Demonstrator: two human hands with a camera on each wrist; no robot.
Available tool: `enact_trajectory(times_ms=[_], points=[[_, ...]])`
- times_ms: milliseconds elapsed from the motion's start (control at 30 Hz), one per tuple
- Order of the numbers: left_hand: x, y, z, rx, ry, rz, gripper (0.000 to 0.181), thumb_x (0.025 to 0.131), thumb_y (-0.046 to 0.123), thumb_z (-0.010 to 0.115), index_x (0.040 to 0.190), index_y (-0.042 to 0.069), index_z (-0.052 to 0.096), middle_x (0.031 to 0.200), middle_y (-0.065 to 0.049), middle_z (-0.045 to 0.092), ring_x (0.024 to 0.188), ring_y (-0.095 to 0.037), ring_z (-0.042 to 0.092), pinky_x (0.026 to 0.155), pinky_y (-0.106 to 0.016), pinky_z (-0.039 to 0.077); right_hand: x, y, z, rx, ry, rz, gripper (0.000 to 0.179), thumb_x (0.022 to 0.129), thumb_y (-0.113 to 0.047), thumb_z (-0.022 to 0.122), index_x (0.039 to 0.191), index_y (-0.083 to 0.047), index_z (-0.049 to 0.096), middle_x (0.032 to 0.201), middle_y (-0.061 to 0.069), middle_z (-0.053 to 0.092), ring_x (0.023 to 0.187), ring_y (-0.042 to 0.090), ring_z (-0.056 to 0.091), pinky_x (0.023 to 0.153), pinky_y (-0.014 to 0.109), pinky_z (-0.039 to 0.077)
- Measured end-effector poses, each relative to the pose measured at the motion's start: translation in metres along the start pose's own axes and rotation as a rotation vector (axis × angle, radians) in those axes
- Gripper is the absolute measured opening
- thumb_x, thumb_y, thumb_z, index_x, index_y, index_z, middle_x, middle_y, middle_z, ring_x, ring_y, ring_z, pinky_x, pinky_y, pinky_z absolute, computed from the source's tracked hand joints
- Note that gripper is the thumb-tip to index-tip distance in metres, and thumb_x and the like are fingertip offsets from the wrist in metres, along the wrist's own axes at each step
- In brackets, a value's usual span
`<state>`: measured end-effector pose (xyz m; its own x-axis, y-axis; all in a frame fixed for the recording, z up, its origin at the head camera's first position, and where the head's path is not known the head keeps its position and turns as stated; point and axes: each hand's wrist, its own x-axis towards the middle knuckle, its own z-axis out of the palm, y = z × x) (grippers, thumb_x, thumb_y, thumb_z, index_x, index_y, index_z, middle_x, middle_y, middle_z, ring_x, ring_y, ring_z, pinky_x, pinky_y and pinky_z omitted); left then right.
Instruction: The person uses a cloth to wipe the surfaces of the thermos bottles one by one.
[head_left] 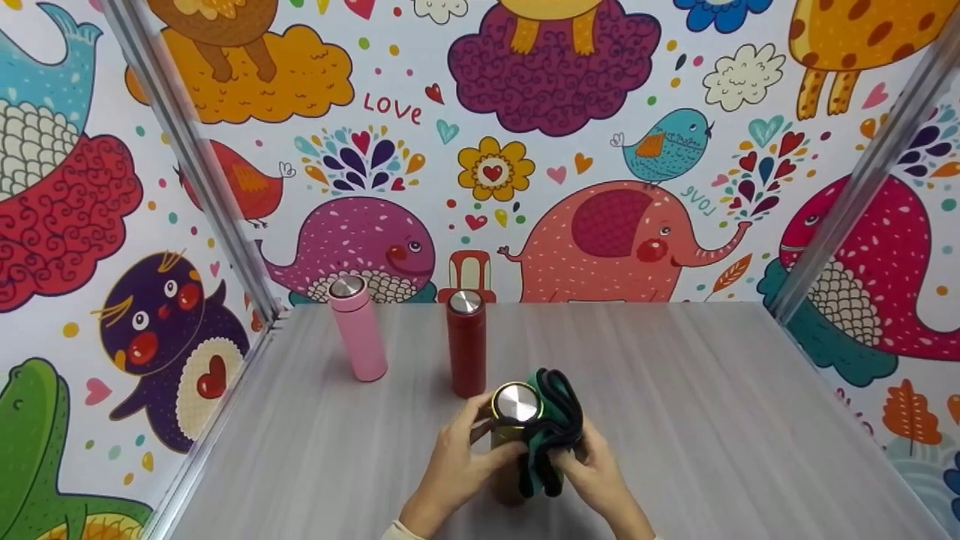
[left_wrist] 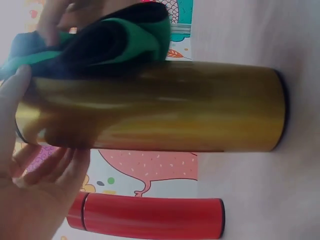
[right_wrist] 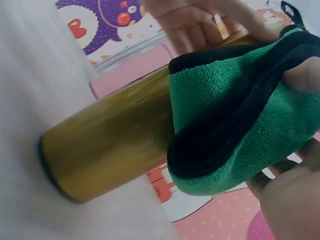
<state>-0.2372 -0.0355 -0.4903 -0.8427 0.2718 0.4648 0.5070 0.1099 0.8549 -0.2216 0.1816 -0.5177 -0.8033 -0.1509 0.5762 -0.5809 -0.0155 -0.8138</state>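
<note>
A gold thermos bottle (head_left: 508, 484) with a shiny steel-topped lid (head_left: 517, 403) is upright near the front of the table. My left hand (head_left: 466, 454) grips it near the top, thumb on one side and fingers round the other, as the left wrist view also shows on the gold body (left_wrist: 200, 107). In my right hand (head_left: 600, 476) is a folded green cloth with black edges (head_left: 559, 409), held against the upper side of the bottle. The right wrist view shows the thumb pressing on the cloth (right_wrist: 215, 85). Whether the bottle's base touches the table cannot be told.
A red thermos bottle (head_left: 467, 349) stands just behind the gold one. Farther left is a pink thermos bottle (head_left: 360, 337), also upright. Printed cartoon walls (head_left: 622, 247) enclose the grey table (head_left: 712, 420) at the back and sides, with metal posts at the corners.
</note>
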Motion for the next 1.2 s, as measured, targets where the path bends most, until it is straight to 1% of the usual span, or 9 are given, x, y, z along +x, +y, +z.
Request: enact_trajectory(times_ms=[133, 267, 400, 500, 667, 800, 900, 1067, 1200], points=[[-0.003, -0.001, -0.001, 0.03, 0.015, -0.011, 0.066, 0.084, 0.034, 0.081, 0.142, 0.017, 0.053, 0.128, -0.001, 0.053, 0.114, -0.02, 0.058, 0.091, -0.032, 0.054, -0.008, 0.012, -0.002, -0.01, -0.021, 0.071, 0.043, 0.085, 0.018, 0.061, 0.127, 0.011, 0.053, 0.12, 0.005, 0.062, 0.108, 0.013, 0.058, 0.093, 0.022, 0.048], [-0.006, -0.004, -0.003, 0.053, 0.007, -0.001, 0.07, 0.086, 0.032, 0.08, 0.147, 0.015, 0.05, 0.124, -0.001, 0.053, 0.109, -0.018, 0.058, 0.088, -0.033, 0.056, -0.016, 0.022, -0.005, -0.02, -0.077, 0.185, 0.045, 0.086, 0.013, 0.063, 0.13, 0.011, 0.052, 0.125, 0.013, 0.061, 0.114, 0.014, 0.058, 0.096, 0.023, 0.046], [-0.007, -0.005, -0.005, 0.052, -0.006, 0.001, 0.071, 0.087, 0.032, 0.079, 0.149, 0.014, 0.049, 0.124, -0.001, 0.054, 0.108, -0.018, 0.06, 0.089, -0.032, 0.055, -0.022, 0.03, -0.008, -0.023, -0.127, 0.294, 0.048, 0.088, 0.007, 0.064, 0.134, 0.008, 0.052, 0.129, 0.018, 0.059, 0.118, 0.016, 0.057, 0.097, 0.025, 0.045], [-0.008, -0.005, -0.007, 0.05, -0.006, -0.021, 0.071, 0.088, 0.033, 0.078, 0.15, 0.018, 0.047, 0.127, 0.0, 0.056, 0.11, -0.018, 0.06, 0.088, -0.031, 0.055, -0.027, 0.036, -0.009, -0.046, -0.157, 0.333, 0.048, 0.089, 0.003, 0.065, 0.136, 0.002, 0.053, 0.131, 0.014, 0.06, 0.12, 0.018, 0.056, 0.097, 0.027, 0.044], [-0.011, -0.006, -0.009, 0.019, 0.024, -0.046, 0.068, 0.088, 0.029, 0.079, 0.146, 0.021, 0.046, 0.128, 0.0, 0.061, 0.113, -0.02, 0.062, 0.087, -0.033, 0.056, -0.031, 0.041, -0.009, -0.041, -0.176, 0.35, 0.046, 0.091, -0.002, 0.067, 0.136, -0.002, 0.055, 0.13, 0.01, 0.062, 0.118, 0.019, 0.057, 0.098, 0.029, 0.044], [-0.013, -0.007, -0.009, -0.017, 0.025, -0.048, 0.059, 0.089, 0.027, 0.077, 0.14, 0.021, 0.048, 0.127, -0.001, 0.062, 0.116, -0.022, 0.061, 0.09, -0.033, 0.055, -0.027, 0.035, -0.007, -0.012, -0.142, 0.341, 0.046, 0.09, -0.001, 0.069, 0.134, 0.0, 0.057, 0.127, 0.011, 0.063, 0.113, 0.019, 0.06, 0.095, 0.028, 0.047], [-0.015, -0.008, -0.01, -0.038, 0.021, -0.041, 0.057, 0.091, 0.025, 0.075, 0.141, 0.019, 0.049, 0.128, -0.002, 0.062, 0.118, -0.023, 0.06, 0.092, -0.033, 0.053, -0.021, 0.025, -0.005, -0.002, -0.109, 0.299, 0.042, 0.089, 0.002, 0.069, 0.13, 0.003, 0.059, 0.121, 0.013, 0.064, 0.106, 0.018, 0.062, 0.09, 0.029, 0.051], [-0.017, -0.009, -0.009, -0.049, 0.04, -0.01, 0.057, 0.093, 0.022, 0.073, 0.146, 0.014, 0.049, 0.131, -0.007, 0.053, 0.119, -0.025, 0.056, 0.095, -0.034, 0.052, -0.004, 0.003, 0.0, -0.005, -0.05, 0.169, 0.039, 0.09, 0.007, 0.068, 0.128, 0.006, 0.059, 0.121, 0.013, 0.064, 0.107, 0.018, 0.062, 0.089, 0.027, 0.053], [-0.017, -0.011, -0.011, 0.001, 0.046, 0.004, 0.058, 0.095, 0.023, 0.07, 0.148, 0.013, 0.049, 0.129, -0.005, 0.051, 0.115, -0.023, 0.056, 0.092, -0.035, 0.054, 0.011, -0.013, 0.004, -0.011, -0.029, 0.021, 0.045, 0.089, 0.012, 0.066, 0.133, 0.005, 0.056, 0.125, 0.014, 0.063, 0.113, 0.019, 0.061, 0.094, 0.025, 0.05]])
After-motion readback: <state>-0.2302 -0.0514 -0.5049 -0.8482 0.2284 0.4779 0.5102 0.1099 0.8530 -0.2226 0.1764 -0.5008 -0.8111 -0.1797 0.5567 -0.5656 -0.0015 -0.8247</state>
